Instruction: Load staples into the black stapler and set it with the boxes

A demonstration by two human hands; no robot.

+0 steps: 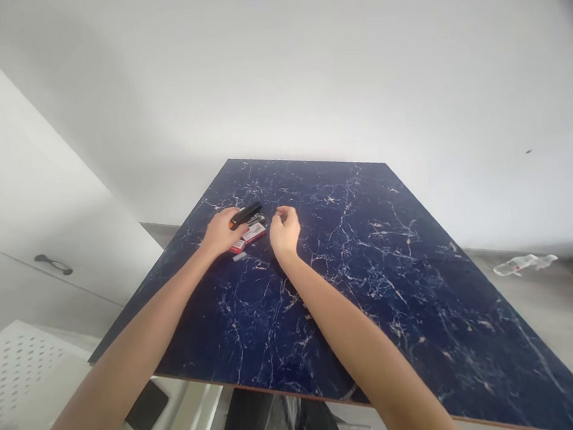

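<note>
A small red and white box (251, 235) lies flat on the dark blue marbled table (372, 281), its contents too small to tell; a short pale strip (239, 256) lies just in front of it. The left hand (222, 230) rests on a black stapler (246, 214), fingers curled over its near end, touching the box. The right hand (284, 232) hovers just beside, loosely curled, holding nothing visible. Both sit near the table's far left edge; bare tabletop spreads wide to the right and toward the person
</note>
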